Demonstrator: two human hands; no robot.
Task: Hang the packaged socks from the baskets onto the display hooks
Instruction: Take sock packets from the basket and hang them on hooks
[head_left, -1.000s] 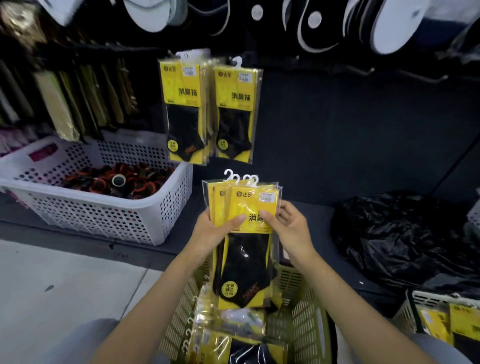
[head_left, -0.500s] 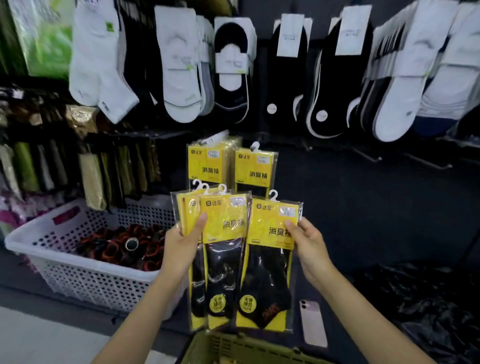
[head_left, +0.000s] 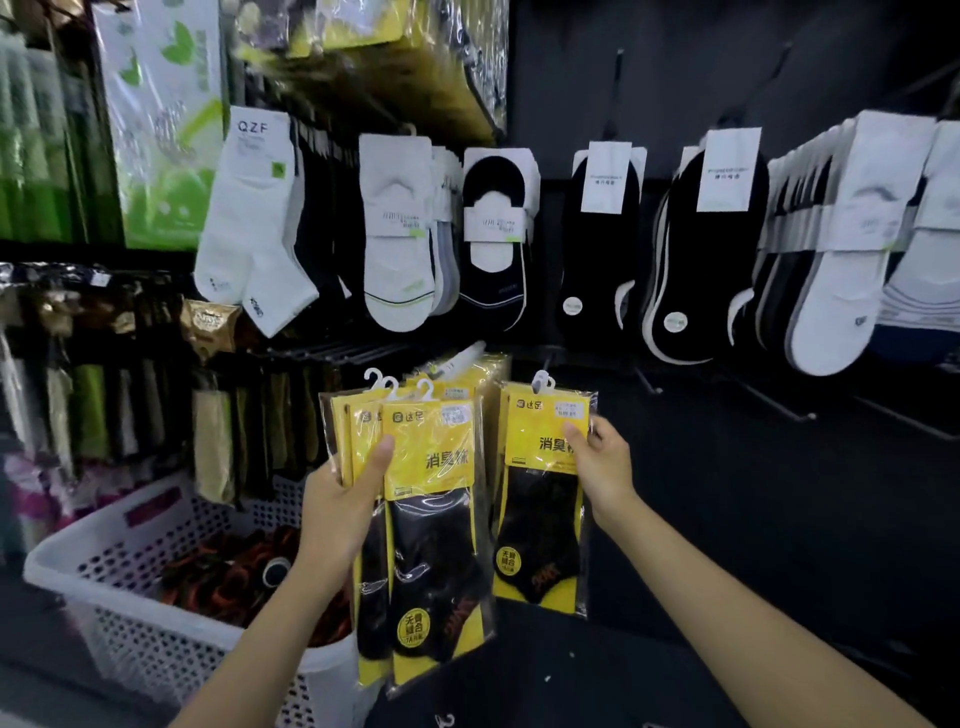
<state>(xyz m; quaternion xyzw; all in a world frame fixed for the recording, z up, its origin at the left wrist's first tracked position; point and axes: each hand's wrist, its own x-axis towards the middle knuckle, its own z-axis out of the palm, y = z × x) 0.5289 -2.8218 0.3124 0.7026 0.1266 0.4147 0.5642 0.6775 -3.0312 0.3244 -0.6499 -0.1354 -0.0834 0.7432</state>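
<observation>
My left hand (head_left: 340, 499) grips a fanned stack of three yellow sock packs (head_left: 431, 525) with white plastic hangers at their tops. My right hand (head_left: 602, 462) pinches the right edge of a single yellow sock pack (head_left: 543, 499), held up at the display wall. Its white hanger (head_left: 542, 382) is at the height of the lower row of hooks. Behind and between both, more yellow packs (head_left: 480, 371) hang on a hook. Whether the single pack's hanger is on a hook cannot be made out.
A white perforated basket (head_left: 130, 613) with dark rolled items stands at lower left. White and black socks (head_left: 395, 234) hang in a row above. Bare metal hooks (head_left: 779, 402) jut out at right over a dark shelf. Packaged goods hang at far left.
The view has tilted up from the green basket to the wall. My right hand took one pack off the stack and lifted it right and up toward the hooks; the left stack rose too.
</observation>
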